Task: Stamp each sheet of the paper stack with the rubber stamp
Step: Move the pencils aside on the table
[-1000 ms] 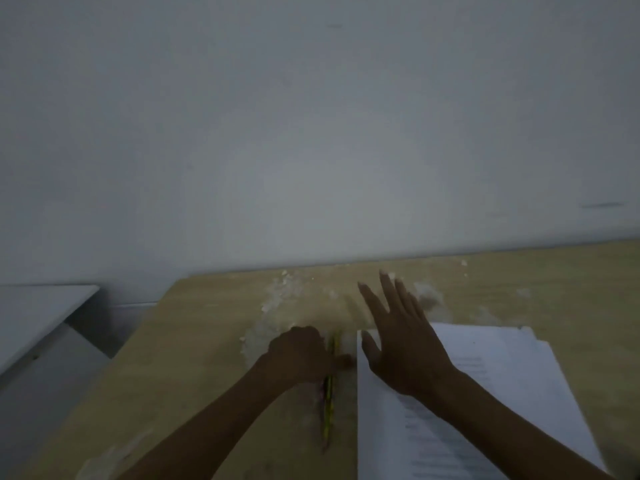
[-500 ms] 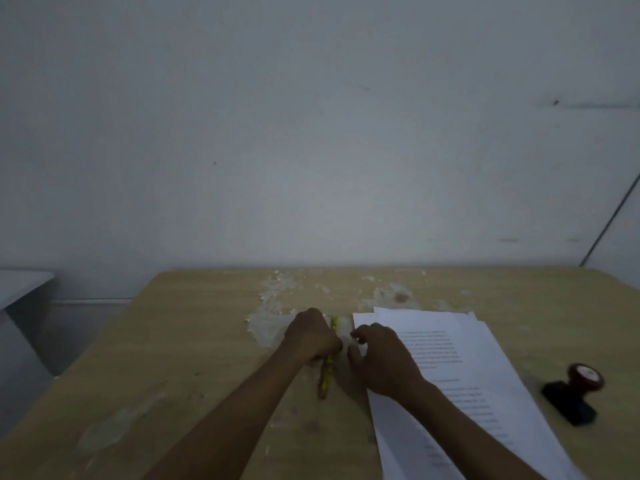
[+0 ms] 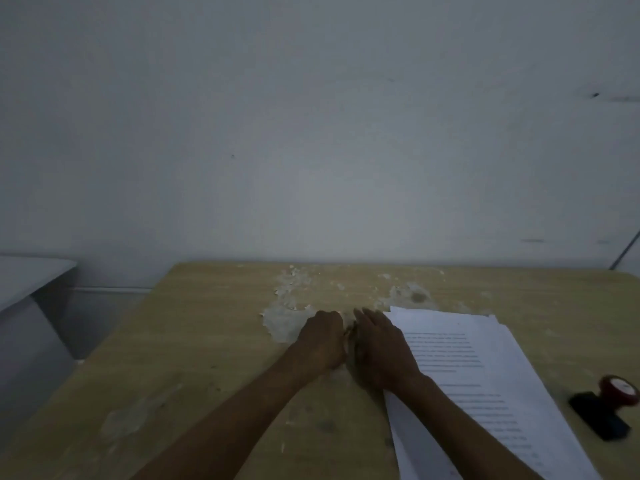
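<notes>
Both hands lie side by side on the wooden table [image 3: 194, 344], almost touching. The left hand [image 3: 323, 341] is curled into a loose fist with its knuckles up; whether it holds anything cannot be told, since the gap between the hands is dark and blurred. The right hand [image 3: 381, 351] lies flat with straight fingers pointing away from the person, its outer side over the left edge of the paper stack [image 3: 485, 375]. The stack of printed sheets, slightly fanned, runs from mid-table toward the lower right. The rubber stamp [image 3: 606, 407], red-topped on a black base, sits tilted on the table just right of the stack, apart from both hands. A patch of peeled surface [image 3: 287, 320] lies beyond the left hand
</notes>
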